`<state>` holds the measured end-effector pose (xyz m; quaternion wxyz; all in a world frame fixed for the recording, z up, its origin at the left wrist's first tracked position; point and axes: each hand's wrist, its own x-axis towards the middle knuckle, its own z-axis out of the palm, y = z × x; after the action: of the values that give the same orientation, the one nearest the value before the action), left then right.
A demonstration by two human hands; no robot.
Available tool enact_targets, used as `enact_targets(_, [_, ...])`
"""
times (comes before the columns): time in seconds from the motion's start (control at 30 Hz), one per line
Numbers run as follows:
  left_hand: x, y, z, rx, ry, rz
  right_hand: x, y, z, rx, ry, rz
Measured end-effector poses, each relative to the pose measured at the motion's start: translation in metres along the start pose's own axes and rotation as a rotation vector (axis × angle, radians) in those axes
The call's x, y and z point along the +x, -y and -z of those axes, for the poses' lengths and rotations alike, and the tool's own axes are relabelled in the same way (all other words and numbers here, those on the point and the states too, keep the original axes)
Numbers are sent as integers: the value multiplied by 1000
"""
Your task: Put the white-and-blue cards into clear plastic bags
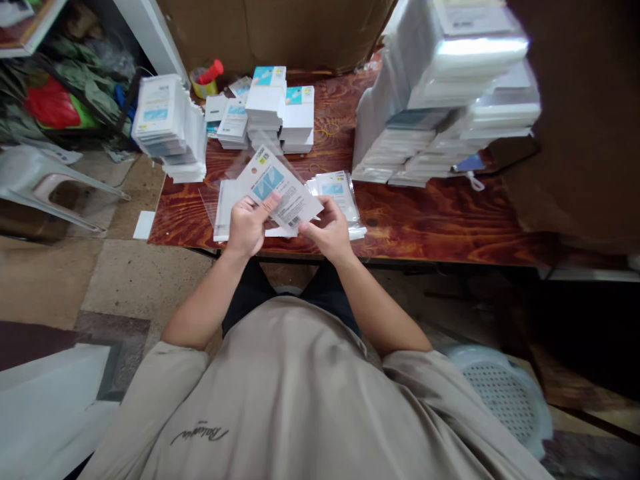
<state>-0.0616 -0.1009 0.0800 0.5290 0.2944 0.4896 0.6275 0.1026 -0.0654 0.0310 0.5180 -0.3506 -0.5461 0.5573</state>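
Note:
Both my hands hold one flat white package [280, 189] with a blue picture and a barcode, tilted above the near edge of the wooden table [430, 220]. My left hand [247, 223] grips its lower left side, thumb on top. At its lower right corner, my right hand [327, 230] pinches it. A clear plastic sleeve [235, 175] seems to surround the package. Under my hands lies a small pile of clear sleeves [225, 213], and a bagged package [337, 190] rests just to the right.
Stacks of white boxes [280, 110] stand at the table's back, another stack [167, 127] at the left corner. A tall pile of bagged packages [445, 100] fills the right. A tape roll [205, 80] sits at the back. A plastic chair [45, 180] stands left, a stool [500, 393] at lower right.

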Motion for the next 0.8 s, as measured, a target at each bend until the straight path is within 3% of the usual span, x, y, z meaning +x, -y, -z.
enact_targets(0.1, [-7,13,-6,12,127,-18,1,11,-4,-20,4,43])
enact_targets(0.17, [-1,16,3,159,118,-14,3,15,4,-44,-44,29])
enact_targets(0.23, [12,13,21,453,-19,-26,9,12,23,-118,-178,11])
enact_targets(0.33, [36,2,56,1040,-373,-143,22,-5,58,-456,-406,-23])
enact_targets(0.4, [51,-4,77,1280,-447,-79,29,-17,73,-811,-464,-72])
enact_targets(0.5, [69,-5,99,1383,-413,68,29,-24,72,-1186,-465,-26])
enact_targets(0.57, [79,-3,109,1385,-387,113,23,-19,56,-1235,-321,118])
enact_targets(0.7, [90,-2,120,1360,-329,162,9,1,11,-1227,363,454])
enact_targets(0.8, [87,-6,120,1351,-312,116,3,12,-13,-1360,679,512])
